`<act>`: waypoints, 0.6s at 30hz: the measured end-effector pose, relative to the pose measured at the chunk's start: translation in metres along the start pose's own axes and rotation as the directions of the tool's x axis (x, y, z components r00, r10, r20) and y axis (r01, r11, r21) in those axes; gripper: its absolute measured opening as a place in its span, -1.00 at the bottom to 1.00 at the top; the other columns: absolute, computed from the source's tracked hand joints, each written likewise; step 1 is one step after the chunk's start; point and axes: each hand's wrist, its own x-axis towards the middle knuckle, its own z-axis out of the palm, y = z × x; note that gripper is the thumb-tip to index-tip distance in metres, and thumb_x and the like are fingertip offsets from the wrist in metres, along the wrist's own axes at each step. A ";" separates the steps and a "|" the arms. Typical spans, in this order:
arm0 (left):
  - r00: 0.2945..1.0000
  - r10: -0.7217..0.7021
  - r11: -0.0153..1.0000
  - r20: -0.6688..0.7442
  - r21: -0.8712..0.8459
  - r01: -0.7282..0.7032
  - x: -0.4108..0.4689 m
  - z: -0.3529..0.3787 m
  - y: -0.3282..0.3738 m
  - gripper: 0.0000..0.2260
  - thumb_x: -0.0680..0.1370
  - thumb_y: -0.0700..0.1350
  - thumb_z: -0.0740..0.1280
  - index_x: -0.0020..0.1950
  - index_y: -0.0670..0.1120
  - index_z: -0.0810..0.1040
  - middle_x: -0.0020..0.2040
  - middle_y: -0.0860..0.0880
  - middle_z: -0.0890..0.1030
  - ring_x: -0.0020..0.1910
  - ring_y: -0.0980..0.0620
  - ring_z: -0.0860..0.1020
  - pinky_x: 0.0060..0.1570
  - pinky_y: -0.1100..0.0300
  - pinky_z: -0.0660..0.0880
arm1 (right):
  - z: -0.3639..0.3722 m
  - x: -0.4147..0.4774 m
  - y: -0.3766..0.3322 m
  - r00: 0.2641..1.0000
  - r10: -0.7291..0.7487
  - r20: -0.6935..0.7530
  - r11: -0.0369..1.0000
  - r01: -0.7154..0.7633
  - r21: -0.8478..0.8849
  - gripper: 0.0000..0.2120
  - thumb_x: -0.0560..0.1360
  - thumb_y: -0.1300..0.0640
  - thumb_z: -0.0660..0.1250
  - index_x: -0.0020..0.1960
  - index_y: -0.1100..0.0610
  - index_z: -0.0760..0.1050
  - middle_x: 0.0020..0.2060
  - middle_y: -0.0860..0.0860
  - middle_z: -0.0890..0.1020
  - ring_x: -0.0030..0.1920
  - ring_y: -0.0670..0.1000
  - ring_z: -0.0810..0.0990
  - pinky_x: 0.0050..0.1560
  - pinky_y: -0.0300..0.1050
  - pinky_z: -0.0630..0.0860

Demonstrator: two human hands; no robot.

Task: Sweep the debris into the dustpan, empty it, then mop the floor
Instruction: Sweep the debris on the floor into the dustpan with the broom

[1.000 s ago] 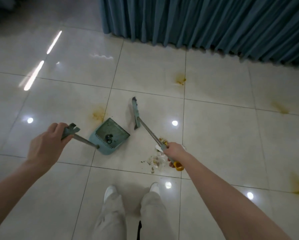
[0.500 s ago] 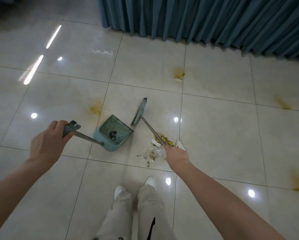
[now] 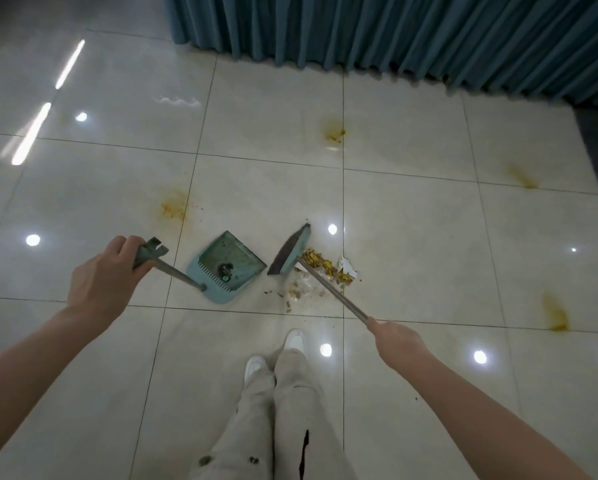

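between the teal plastic dustpan [image 3: 229,266] and the yellow crumb debris [image 3: 325,268] on the floor stands the teal broom head [image 3: 290,252]; right hand [image 3: 396,339] grips its handle, left hand [image 3: 105,285] grips the dustpan's, debris lying right of the pan's mouth.

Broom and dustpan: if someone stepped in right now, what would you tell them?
Left hand grips the dustpan handle; the pan sits on the floor with a few dark bits already inside.
Right hand grips the broom pole; its head stands just right of the pan's mouth.
Debris pile, yellow crumbs and paper scraps, lies on the tile to the right of the broom head, not yet swept in.
Left: sweep it in, empty the pan, then mop the yellow stains.
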 end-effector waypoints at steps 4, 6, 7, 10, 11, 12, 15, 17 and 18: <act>1.000 -0.031 0.999 0.005 -0.020 0.031 -0.018 -0.002 -0.001 -0.79 0.49 -0.12 0.42 0.00 -0.21 0.48 -0.18 -0.16 0.52 -0.50 -0.08 0.33 -0.50 0.12 0.28 | 0.008 -0.021 0.023 1.000 0.009 0.016 0.999 -0.009 -0.031 -0.57 0.60 0.26 0.03 0.44 0.02 0.23 -0.11 0.05 0.46 -0.11 0.12 0.52 -0.17 -0.08 0.41; 0.999 -0.050 0.998 -0.007 -0.026 0.050 -0.028 -0.004 0.000 -0.79 0.49 -0.13 0.42 0.01 -0.22 0.48 -0.18 -0.17 0.52 -0.50 -0.07 0.33 -0.50 0.12 0.29 | 0.005 -0.024 0.027 1.000 -0.007 -0.001 0.999 0.007 -0.044 -0.55 0.58 0.27 0.05 0.43 0.01 0.23 -0.18 0.03 0.45 -0.15 0.13 0.49 -0.18 -0.08 0.40; 0.998 -0.063 0.998 -0.012 -0.029 0.063 -0.032 -0.005 0.001 -0.79 0.50 -0.13 0.42 0.01 -0.22 0.48 -0.17 -0.17 0.52 -0.49 -0.08 0.33 -0.50 0.12 0.29 | 0.001 -0.025 0.027 1.000 -0.023 -0.016 0.998 0.022 -0.056 -0.55 0.57 0.28 0.05 0.43 0.02 0.22 -0.24 0.02 0.40 -0.17 0.13 0.46 -0.19 -0.07 0.40; 0.996 -0.089 0.996 -0.025 -0.015 0.088 -0.049 -0.006 0.007 -0.79 0.50 -0.13 0.41 0.02 -0.20 0.47 -0.15 -0.18 0.52 -0.49 -0.17 0.42 -0.50 0.09 0.31 | -0.012 -0.024 0.021 0.995 -0.086 -0.051 0.993 0.081 -0.085 -0.53 0.57 0.30 0.05 0.45 0.02 0.21 -0.27 0.02 0.34 -0.19 0.13 0.42 -0.21 -0.05 0.39; 0.994 -0.106 0.994 -0.029 -0.010 0.106 -0.056 -0.007 0.011 -0.79 0.50 -0.13 0.41 0.02 -0.20 0.46 -0.14 -0.18 0.52 -0.48 -0.20 0.45 -0.50 0.07 0.33 | -0.015 -0.021 0.018 0.992 -0.115 -0.060 0.990 0.110 -0.087 -0.52 0.57 0.30 0.05 0.46 0.03 0.20 -0.26 0.03 0.36 -0.19 0.12 0.42 -0.21 -0.05 0.39; 0.991 -0.133 0.991 -0.034 -0.004 0.132 -0.064 -0.007 0.017 -0.79 0.51 -0.12 0.40 0.02 -0.19 0.45 -0.13 -0.18 0.52 -0.46 -0.21 0.46 -0.49 0.06 0.35 | -0.018 -0.019 0.015 0.986 -0.153 -0.070 0.985 0.146 -0.093 -0.52 0.57 0.30 0.05 0.46 0.03 0.20 -0.27 0.03 0.36 -0.19 0.12 0.43 -0.21 -0.05 0.39; 0.976 -0.208 0.978 -0.063 0.009 0.209 -0.089 -0.004 0.042 -0.79 0.52 -0.12 0.38 0.03 -0.20 0.45 -0.13 -0.19 0.51 -0.48 -0.12 0.36 -0.48 0.07 0.31 | -0.027 -0.009 0.011 0.954 -0.276 -0.116 0.953 0.256 -0.159 -0.48 0.56 0.35 0.09 0.48 0.06 0.19 -0.28 0.01 0.37 -0.17 0.12 0.49 -0.23 -0.05 0.40; 0.971 -0.224 0.974 -0.079 0.028 0.226 -0.105 -0.002 0.064 -0.81 0.51 -0.14 0.39 0.01 -0.21 0.46 -0.16 -0.19 0.50 -0.48 -0.06 0.30 -0.50 0.13 0.25 | -0.033 -0.006 0.013 0.933 -0.341 -0.119 0.926 0.311 -0.213 -0.47 0.55 0.37 0.09 0.48 0.07 0.19 -0.15 0.07 0.48 -0.17 0.12 0.49 -0.22 -0.06 0.41; 0.968 -0.238 0.969 -0.079 0.042 0.242 -0.113 -0.001 0.077 -0.81 0.51 -0.15 0.39 0.00 -0.21 0.46 -0.18 -0.19 0.50 -0.49 -0.05 0.30 -0.51 0.17 0.22 | -0.035 -0.004 0.016 0.924 -0.367 -0.108 0.913 0.335 -0.233 -0.48 0.55 0.38 0.09 0.48 0.08 0.21 -0.09 0.10 0.52 -0.18 0.12 0.46 -0.22 -0.06 0.41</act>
